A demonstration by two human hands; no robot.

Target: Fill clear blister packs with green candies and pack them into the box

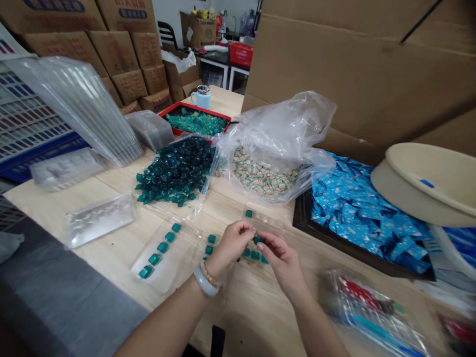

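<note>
My left hand (231,244), with a pale bangle and a beaded bracelet at the wrist, is closed in a pinch; what its fingertips hold is too small to make out. Touching it fingertip to fingertip, my right hand (281,257) pinches a dark green gem-like piece (257,239). More green pieces (255,255) sit in a clear plastic tray under the hands. To the left, a second clear tray (163,270) bears a slanting row of several green pieces. Beyond the hands lie a heap of dark green pieces (182,166) and a clear bag (286,124) of small beige-and-green pieces (260,173).
On the right are a dark tray (357,255) of blue packets (353,203), a cream basin (439,183) and plastic-wrapped items (375,312). Stacked clear trays (82,104) lean at the left. Further back stand a red-rimmed tray (176,132), a blue mug (203,99) and cardboard boxes (122,59).
</note>
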